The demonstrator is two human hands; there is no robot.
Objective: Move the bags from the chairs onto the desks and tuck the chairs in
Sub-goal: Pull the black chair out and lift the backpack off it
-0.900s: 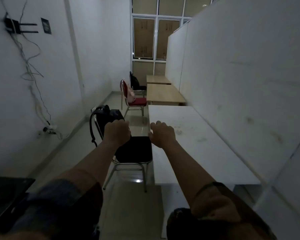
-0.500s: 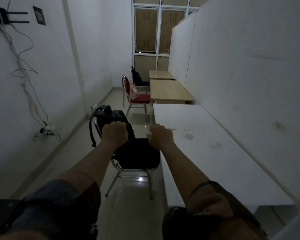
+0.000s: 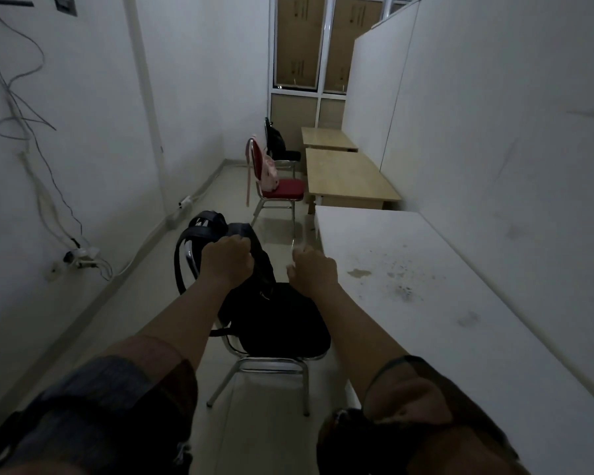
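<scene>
A: How far along is this?

B: Barely begun, by my reading. The black backpack (image 3: 240,248) sits on the black chair (image 3: 282,323) at the centre of the frame, leaning on its backrest. The white tabletop (image 3: 443,303) to its right carries no bag, and the chair stands out from it, not tucked in.

A: And the hands?

B: The left hand (image 3: 225,258) has its grip curled round the top of the backpack. The right hand (image 3: 311,269) hangs just right of the bag with fingers bent downward; whether its grip touches anything, I cannot tell.

A: The other chairs?

B: Higher in the frame, a pink bag (image 3: 268,171) rests on the red chair (image 3: 282,188) beside a wooden tabletop (image 3: 347,176). Behind it, a dark bag (image 3: 275,138) on a further chair (image 3: 285,154) by another wooden tabletop (image 3: 326,138). All three lifts and tucks remain.

A: Anything unclear?

B: The room is dim; black bag and black seat merge. The left fingertips are hidden, the farthest chair is small and partly blocked.
</scene>
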